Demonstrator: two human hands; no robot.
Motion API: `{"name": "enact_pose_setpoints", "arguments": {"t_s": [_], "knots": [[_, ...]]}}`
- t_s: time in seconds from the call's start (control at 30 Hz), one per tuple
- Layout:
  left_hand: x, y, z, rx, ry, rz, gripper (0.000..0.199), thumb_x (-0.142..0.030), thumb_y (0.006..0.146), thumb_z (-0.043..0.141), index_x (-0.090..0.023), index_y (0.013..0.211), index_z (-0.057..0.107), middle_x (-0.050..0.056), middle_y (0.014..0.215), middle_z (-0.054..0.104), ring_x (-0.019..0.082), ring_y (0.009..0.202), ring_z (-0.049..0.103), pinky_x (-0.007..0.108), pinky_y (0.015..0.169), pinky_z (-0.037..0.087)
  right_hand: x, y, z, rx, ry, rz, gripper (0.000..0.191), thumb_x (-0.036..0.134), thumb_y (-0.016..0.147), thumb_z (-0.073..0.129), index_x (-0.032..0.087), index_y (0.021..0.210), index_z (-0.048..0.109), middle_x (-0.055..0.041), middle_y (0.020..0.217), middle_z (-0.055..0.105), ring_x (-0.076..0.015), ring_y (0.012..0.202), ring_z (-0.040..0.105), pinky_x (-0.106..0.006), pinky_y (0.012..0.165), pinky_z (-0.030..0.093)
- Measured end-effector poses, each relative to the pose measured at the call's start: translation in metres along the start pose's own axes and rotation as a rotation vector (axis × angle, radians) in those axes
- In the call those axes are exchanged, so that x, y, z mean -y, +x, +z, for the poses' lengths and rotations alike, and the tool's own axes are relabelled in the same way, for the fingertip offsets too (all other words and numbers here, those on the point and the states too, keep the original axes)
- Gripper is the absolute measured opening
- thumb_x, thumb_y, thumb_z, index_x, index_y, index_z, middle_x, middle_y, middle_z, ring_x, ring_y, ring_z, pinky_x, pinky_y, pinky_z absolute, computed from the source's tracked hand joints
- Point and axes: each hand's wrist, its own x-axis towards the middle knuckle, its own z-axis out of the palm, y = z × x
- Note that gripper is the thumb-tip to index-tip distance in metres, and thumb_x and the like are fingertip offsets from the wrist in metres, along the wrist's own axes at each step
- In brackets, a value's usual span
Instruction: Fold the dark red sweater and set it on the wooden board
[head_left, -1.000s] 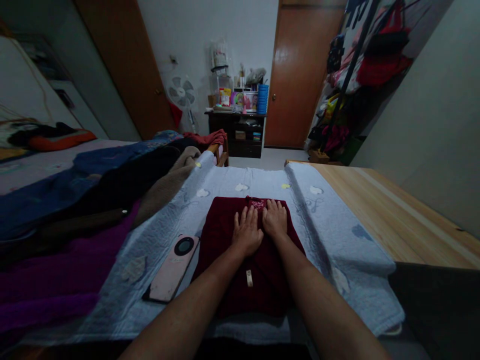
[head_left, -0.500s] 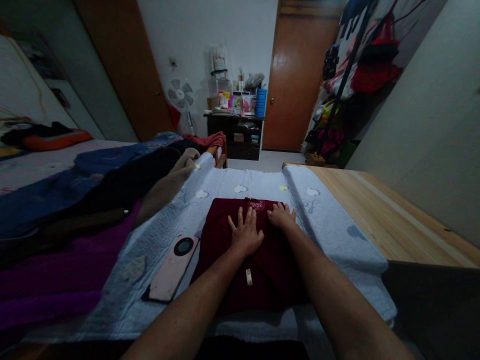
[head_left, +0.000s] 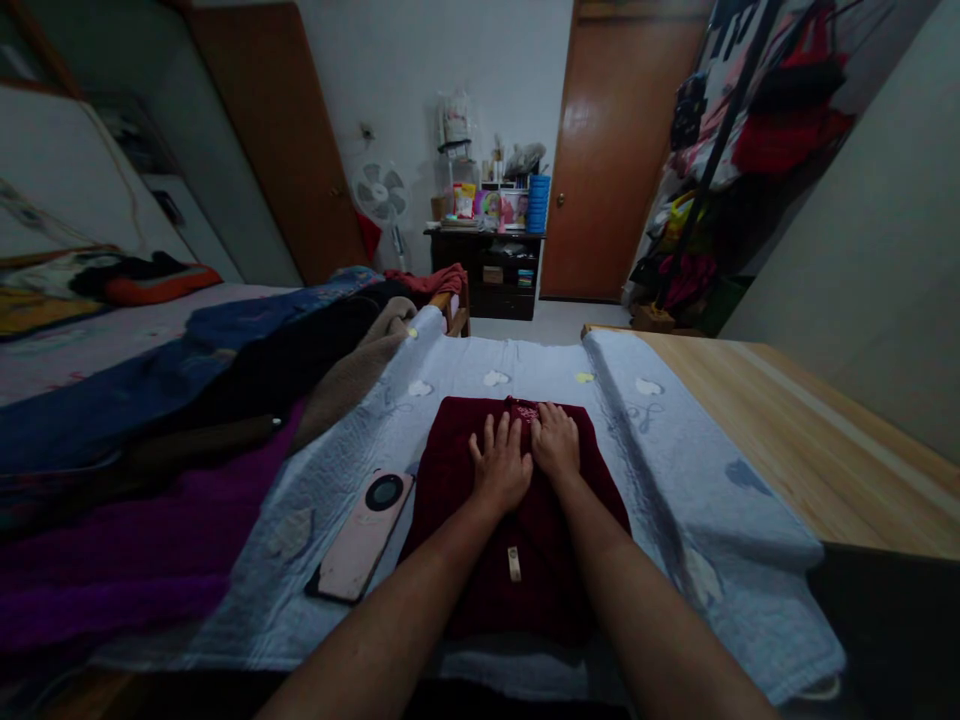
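A folded maroon garment (head_left: 540, 600) lies on the pale blue quilted cover in front of me, with a small light tag on its middle and a pinkish print near its far edge. My left hand (head_left: 504, 465) rests flat on its upper half, fingers spread. Close beside it, my right hand (head_left: 555, 442) lies palm down on the cloth near the print, its fingers stretched forward. Neither hand grips anything. Left of the garment lies a pink phone (head_left: 361, 540) with a round black camera ring.
The pale blue cover (head_left: 465, 365) spreads under everything, its right part over a wooden board (head_left: 840, 430). Purple cloth (head_left: 157, 530) and other clothes are heaped at left. Farther back stand a white fan (head_left: 382, 195), a dark cabinet (head_left: 484, 300) and a brown door (head_left: 600, 150).
My right hand has moved left from the garment's right edge, closer to my left hand. My left hand remains flat on the cloth. The view has shifted slightly left.
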Motion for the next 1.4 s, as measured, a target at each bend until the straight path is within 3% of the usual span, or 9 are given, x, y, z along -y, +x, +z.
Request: {"name": "enact_pose_setpoints", "arguments": {"t_s": [0.3, 0.5, 0.6, 0.73, 0.87, 0.97, 1.07, 1.23, 1.4], "knots": [[0.037, 0.033, -0.014, 0.14, 0.0, 0.002, 0.063, -0.055, 0.092, 0.031, -0.028, 0.148, 0.028, 0.0, 0.157, 0.02, 0.035, 0.144, 0.008, 0.055, 0.114, 0.012, 0.005, 0.0, 0.001, -0.004, -0.077, 0.008, 0.048, 0.035, 0.097, 0.033, 0.016, 0.14, 0.044, -0.0089, 0.146, 0.042, -0.025, 0.136, 0.032, -0.04, 0.111, 0.019], [0.061, 0.036, -0.013, 0.088, 0.027, -0.084, 0.067, -0.065, 0.089, 0.027, -0.034, 0.147, 0.029, 0.001, 0.157, 0.022, 0.041, 0.142, 0.01, 0.063, 0.109, 0.013, 0.006, -0.001, 0.0, -0.01, -0.085, 0.006, 0.048, 0.036, 0.097, 0.032, 0.018, 0.14, 0.045, -0.0084, 0.146, 0.042, -0.0254, 0.135, 0.033, -0.04, 0.111, 0.019], [0.065, 0.034, -0.011, 0.064, 0.014, -0.179, 0.072, -0.073, 0.084, 0.027, -0.037, 0.147, 0.028, 0.004, 0.157, 0.021, 0.046, 0.138, 0.019, 0.066, 0.102, 0.025, 0.007, -0.001, -0.001, -0.006, -0.081, 0.013, 0.05, 0.038, 0.097, 0.032, 0.018, 0.14, 0.045, -0.0079, 0.147, 0.042, -0.0255, 0.136, 0.033, -0.04, 0.111, 0.019], [0.066, 0.033, -0.009, 0.043, -0.02, -0.339, 0.079, -0.076, 0.081, 0.029, -0.033, 0.147, 0.028, 0.014, 0.155, 0.022, 0.043, 0.124, 0.043, 0.056, 0.094, 0.04, 0.009, 0.0, -0.001, 0.005, -0.075, 0.028, 0.052, 0.042, 0.096, 0.033, 0.018, 0.14, 0.045, -0.0077, 0.147, 0.042, -0.0256, 0.136, 0.032, -0.04, 0.111, 0.019], [0.069, 0.034, -0.012, 0.019, -0.012, -0.418, 0.088, -0.08, 0.077, 0.032, -0.027, 0.148, 0.027, 0.02, 0.142, 0.039, 0.04, 0.113, 0.053, 0.051, 0.09, 0.043, 0.01, -0.001, 0.0, -0.005, -0.071, 0.046, 0.052, 0.042, 0.095, 0.034, 0.018, 0.14, 0.045, -0.0082, 0.147, 0.042, -0.0254, 0.136, 0.032, -0.04, 0.111, 0.018], [0.07, 0.033, -0.016, -0.004, 0.017, -0.406, 0.086, -0.076, 0.08, 0.033, -0.023, 0.147, 0.028, 0.02, 0.129, 0.049, 0.037, 0.11, 0.054, 0.048, 0.089, 0.044, 0.01, -0.002, 0.001, -0.017, -0.076, 0.041, 0.052, 0.041, 0.095, 0.033, 0.018, 0.141, 0.044, -0.0091, 0.146, 0.042, -0.0257, 0.136, 0.032, -0.041, 0.111, 0.018], [0.068, 0.027, -0.023, -0.019, 0.062, -0.383, 0.078, -0.067, 0.085, 0.035, -0.02, 0.147, 0.028, 0.02, 0.128, 0.049, 0.036, 0.109, 0.054, 0.045, 0.087, 0.044, 0.011, -0.003, 0.001, -0.027, -0.085, 0.035, 0.052, 0.04, 0.095, 0.032, 0.017, 0.141, 0.044, -0.0102, 0.146, 0.043, -0.0264, 0.136, 0.032, -0.042, 0.111, 0.019], [0.065, 0.007, -0.035, 0.001, 0.17, -0.321, 0.062, -0.053, 0.091, 0.037, -0.026, 0.146, 0.029, 0.019, 0.123, 0.051, 0.033, 0.103, 0.058, 0.042, 0.083, 0.045, 0.011, -0.003, 0.002, -0.038, -0.092, 0.034, 0.052, 0.04, 0.095, 0.032, 0.017, 0.14, 0.044, -0.0108, 0.145, 0.043, -0.0269, 0.135, 0.033, -0.043, 0.11, 0.019], [0.074, -0.013, -0.047, 0.055, 0.126, -0.341, 0.064, -0.05, 0.092, 0.037, -0.024, 0.149, 0.02, 0.017, 0.111, 0.06, 0.031, 0.093, 0.065, 0.04, 0.078, 0.048, 0.01, -0.004, 0.004, -0.055, -0.095, 0.036, 0.051, 0.038, 0.095, 0.033, 0.017, 0.139, 0.046, -0.0101, 0.145, 0.044, -0.0273, 0.134, 0.034, -0.043, 0.11, 0.019]]}}
